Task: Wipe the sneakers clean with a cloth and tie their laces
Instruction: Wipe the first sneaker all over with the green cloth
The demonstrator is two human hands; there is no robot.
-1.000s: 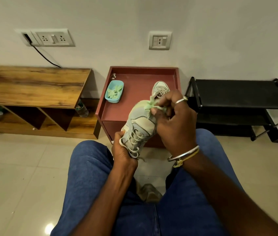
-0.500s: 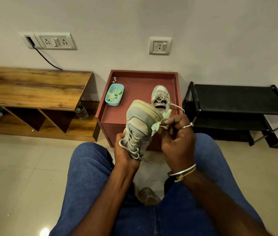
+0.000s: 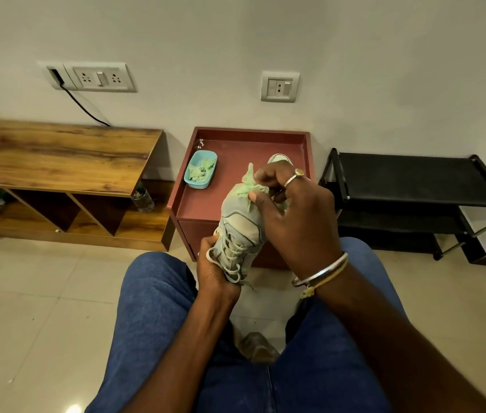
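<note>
Since 0.5 s ago the right hand (image 3: 295, 222) has carried the green cloth (image 3: 249, 186) from the sneaker (image 3: 240, 222)'s side to its toe, fingers pinching the cloth. The left hand (image 3: 213, 266) grips the laced end above the lap. Wiping is in hand; next, probably more strokes, then the 2nd sneaker (image 3: 280, 158) near the red cabinet (image 3: 235, 150)'s right edge. A blue tub (image 3: 200, 174) sits by its left edge, between a wooden bench (image 3: 66, 156) and a black rack (image 3: 414, 180).

Grey sneaker (image 3: 240, 225); pale green cloth (image 3: 249, 187); light blue tub (image 3: 200, 171); maroon cabinet (image 3: 235, 150); black rack (image 3: 414, 180); blue jeans (image 3: 158, 308).
</note>
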